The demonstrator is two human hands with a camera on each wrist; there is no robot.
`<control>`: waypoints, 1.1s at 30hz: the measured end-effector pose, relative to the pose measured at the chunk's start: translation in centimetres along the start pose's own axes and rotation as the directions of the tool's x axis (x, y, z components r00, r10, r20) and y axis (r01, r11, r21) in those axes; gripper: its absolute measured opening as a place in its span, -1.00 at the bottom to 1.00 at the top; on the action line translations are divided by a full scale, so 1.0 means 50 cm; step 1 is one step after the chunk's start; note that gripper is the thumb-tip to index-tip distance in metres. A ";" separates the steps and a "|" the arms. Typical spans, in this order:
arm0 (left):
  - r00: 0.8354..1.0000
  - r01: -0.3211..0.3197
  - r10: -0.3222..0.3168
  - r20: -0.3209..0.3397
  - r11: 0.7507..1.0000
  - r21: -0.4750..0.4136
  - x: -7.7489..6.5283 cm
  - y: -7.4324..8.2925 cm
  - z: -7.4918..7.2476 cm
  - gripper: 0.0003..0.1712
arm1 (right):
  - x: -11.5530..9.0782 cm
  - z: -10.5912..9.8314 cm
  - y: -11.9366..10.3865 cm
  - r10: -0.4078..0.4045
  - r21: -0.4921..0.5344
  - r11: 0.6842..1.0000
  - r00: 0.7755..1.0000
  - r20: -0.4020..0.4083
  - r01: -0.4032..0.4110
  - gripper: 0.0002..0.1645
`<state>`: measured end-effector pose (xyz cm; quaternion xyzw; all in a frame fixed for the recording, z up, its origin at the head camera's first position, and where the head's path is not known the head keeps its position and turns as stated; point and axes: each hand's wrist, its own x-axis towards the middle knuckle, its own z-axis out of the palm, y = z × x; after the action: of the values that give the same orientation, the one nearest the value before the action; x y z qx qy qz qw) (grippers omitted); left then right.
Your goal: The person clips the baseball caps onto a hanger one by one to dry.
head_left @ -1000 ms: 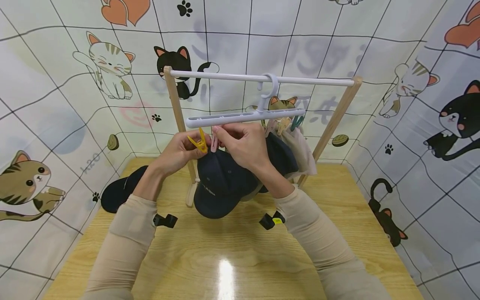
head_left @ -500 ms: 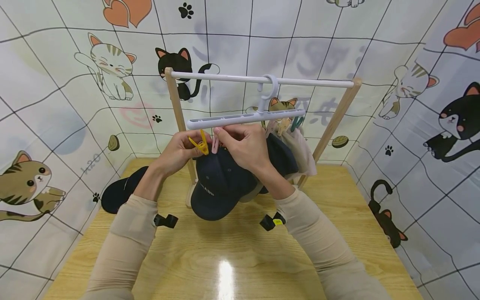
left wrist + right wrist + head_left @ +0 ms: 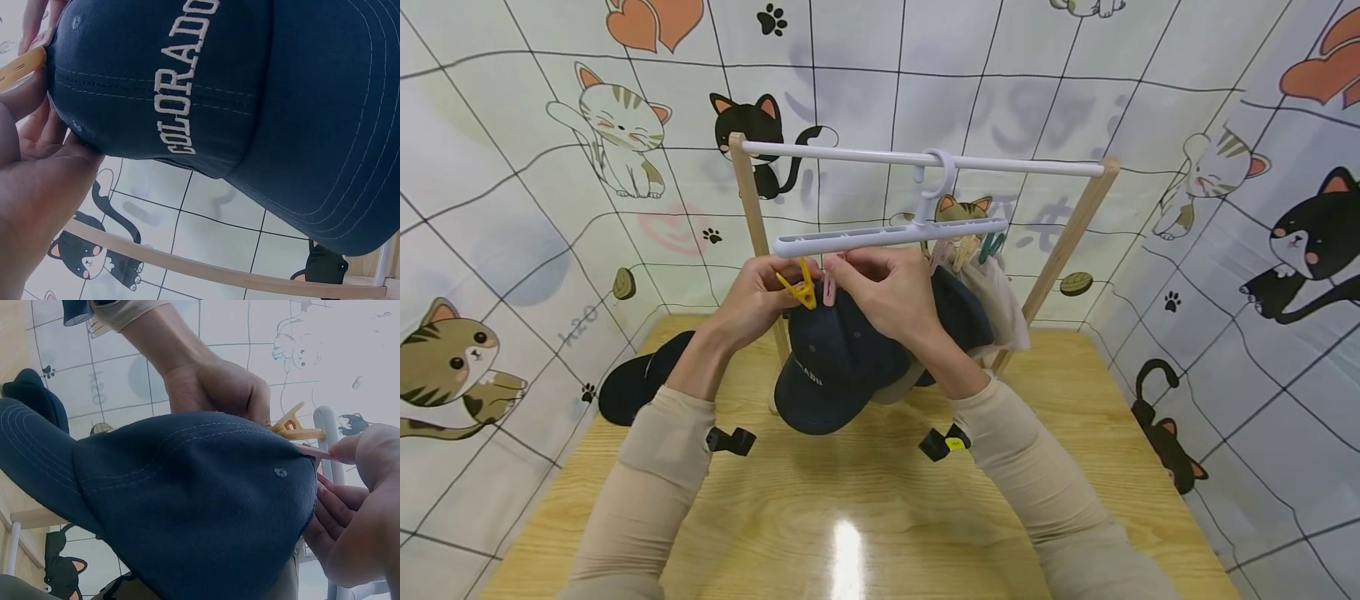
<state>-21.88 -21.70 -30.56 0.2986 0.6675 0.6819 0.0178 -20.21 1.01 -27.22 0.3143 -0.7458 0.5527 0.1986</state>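
Observation:
A navy baseball cap (image 3: 842,358) with COLORADO lettering hangs below the white hanger (image 3: 865,239), its brim pointing down and left. My left hand (image 3: 747,307) holds the top of its crown, thumb in front, other fingers partly hidden behind. Just beside those fingertips sits a yellow clothespin (image 3: 806,292) under the hanger's left end. With thumb and fingers my right hand (image 3: 891,292) pinches a pink clothespin (image 3: 829,289) at the crown's top. The right wrist view shows the pink clothespin (image 3: 314,451) against the cap's edge.
The hanger hooks over the white rod (image 3: 850,156) of a wooden-legged rack. Clothespins (image 3: 966,250) hold another dark cap (image 3: 962,312) and a pale cloth-like item (image 3: 1003,304) at right. Another black cap (image 3: 640,379) lies on the wooden table (image 3: 775,517) at left.
The navy cap's brim has swung slightly left, showing more of its lettering. Both hands stay nearly in place, with the clothespins hardly shifted.

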 end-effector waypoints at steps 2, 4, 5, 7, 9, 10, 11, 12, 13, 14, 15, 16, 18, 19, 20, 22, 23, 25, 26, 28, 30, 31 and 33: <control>1.000 -0.005 0.005 0.004 1.000 -0.014 0.000 0.001 0.000 -0.54 | 0.000 0.000 -0.001 0.010 -0.007 1.000 1.000 0.000 -0.010 -0.77; 1.000 -0.005 0.006 0.008 1.000 -0.022 0.000 0.000 -0.001 -0.54 | 0.000 0.000 -0.001 0.018 -0.011 1.000 1.000 0.004 -0.018 -0.77; 1.000 -0.005 0.005 0.008 1.000 -0.026 0.000 -0.001 -0.001 -0.55 | 0.000 0.000 -0.001 0.024 -0.013 1.000 1.000 0.005 -0.024 -0.77; 1.000 -0.005 0.005 0.008 1.000 -0.027 0.001 -0.004 -0.003 -0.56 | 0.000 -0.001 0.000 0.036 -0.014 0.999 0.999 0.010 -0.036 -0.76; 1.000 -0.003 0.003 0.005 1.000 -0.010 0.001 -0.008 -0.005 -0.57 | 0.000 -0.003 0.000 0.049 -0.018 0.999 0.999 0.017 -0.049 -0.76; 1.000 -0.002 0.002 0.004 1.000 0.001 0.002 -0.009 -0.006 -0.57 | 0.001 -0.003 0.000 0.055 -0.021 0.998 0.998 0.020 -0.055 -0.77; 1.000 -0.002 0.002 0.001 1.000 0.022 0.002 -0.010 -0.006 -0.58 | 0.001 -0.004 0.000 0.062 -0.023 0.998 0.998 0.023 -0.062 -0.76; 1.000 -0.002 0.002 -0.001 0.999 0.039 0.002 -0.012 -0.007 -0.59 | 0.001 -0.005 0.000 0.068 -0.024 0.997 0.997 0.027 -0.067 -0.76; 1.000 -0.004 0.004 -0.003 0.998 0.059 0.003 -0.012 -0.008 -0.61 | 0.001 -0.006 -0.001 0.072 -0.027 0.997 0.997 0.031 -0.071 -0.76; 1.000 -0.005 0.006 -0.004 0.997 0.073 0.004 -0.012 -0.008 -0.62 | 0.002 -0.007 -0.001 0.075 -0.029 0.997 0.997 0.035 -0.074 -0.76; 1.000 -0.007 0.008 -0.007 0.996 0.087 0.004 -0.012 -0.008 -0.64 | 0.002 -0.008 -0.001 0.079 -0.031 0.996 0.996 0.039 -0.078 -0.76; 1.000 -0.009 0.010 -0.010 0.995 0.101 0.004 -0.011 -0.008 -0.66 | 0.002 -0.009 -0.002 0.080 -0.030 0.996 0.996 0.044 -0.078 -0.75; 1.000 -0.010 0.012 -0.017 0.993 0.119 0.004 -0.010 -0.008 -0.66 | 0.003 -0.011 -0.002 0.084 -0.033 0.996 0.995 0.055 -0.082 -0.74; 1.000 -0.010 0.013 -0.020 0.992 0.128 0.003 -0.009 -0.008 -0.65 | 0.003 -0.011 -0.002 0.086 -0.035 0.996 0.994 0.062 -0.084 -0.73; 1.000 -0.008 0.012 -0.024 0.991 0.134 0.002 -0.008 -0.007 -0.65 | 0.003 -0.012 -0.002 0.088 -0.035 0.996 0.994 0.069 -0.085 -0.73; 0.999 -0.005 0.010 -0.032 0.988 0.152 0.001 -0.008 -0.007 -0.61 | 0.003 -0.014 -0.002 0.088 -0.031 0.996 0.993 0.083 -0.086 -0.72; 0.999 -0.004 0.010 -0.035 0.987 0.160 0.001 -0.008 -0.007 -0.60 | 0.002 -0.014 -0.001 0.090 -0.030 0.996 0.992 0.090 -0.088 -0.71; 0.999 -0.002 0.009 -0.038 0.986 0.166 0.000 -0.009 -0.007 -0.58 | 0.001 -0.016 0.000 0.095 -0.025 0.995 0.990 0.103 -0.093 -0.70; 0.999 -0.001 0.008 -0.041 0.985 0.171 0.000 -0.009 -0.007 -0.58 | 0.001 -0.017 0.001 0.099 -0.023 0.995 0.989 0.108 -0.097 -0.70; 0.999 -0.001 0.008 -0.038 0.984 0.179 0.000 -0.010 -0.007 -0.59 | -0.001 -0.019 0.002 0.109 -0.024 0.994 0.987 0.118 -0.107 -0.69; 0.999 -0.004 0.010 -0.033 0.982 0.186 0.000 -0.012 -0.008 -0.59 | -0.002 -0.021 0.003 0.119 -0.028 0.993 0.985 0.128 -0.117 -0.68; 0.999 -0.005 0.011 -0.031 0.982 0.190 0.000 -0.012 -0.009 -0.60 | -0.003 -0.022 0.003 0.121 -0.028 0.993 0.984 0.132 -0.118 -0.67; 1.000 -0.009 0.014 -0.025 0.979 0.203 -0.002 -0.013 -0.009 -0.61 | -0.005 -0.024 0.003 0.120 -0.027 0.993 0.983 0.139 -0.117 -0.67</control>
<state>-22.27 -22.09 -31.17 0.2935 0.7320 0.6143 -0.0255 -20.19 2.24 -27.11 0.3058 -0.7804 0.5331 0.1153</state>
